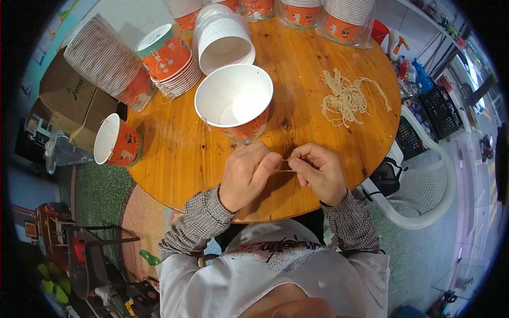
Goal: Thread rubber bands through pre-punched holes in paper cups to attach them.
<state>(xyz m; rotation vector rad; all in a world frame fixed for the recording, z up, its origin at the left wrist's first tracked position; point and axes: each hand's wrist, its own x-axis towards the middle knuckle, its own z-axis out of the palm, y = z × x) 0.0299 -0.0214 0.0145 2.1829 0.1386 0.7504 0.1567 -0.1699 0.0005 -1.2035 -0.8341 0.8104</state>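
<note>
While a short pale string (287,165) is pinched taut between the left hand (245,177) and right hand (319,170) near the table's (185,159) edge, it could slip loose; a jerk might topple the open paper cup (234,100) just beyond.

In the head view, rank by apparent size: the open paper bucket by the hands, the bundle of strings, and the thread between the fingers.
1. Open paper bucket, clearly largest.
2. Bundle of strings, a smaller loose heap farther right on the round wooden table.
3. Thread, a thin short strand pinched between left hand and right hand.
</note>
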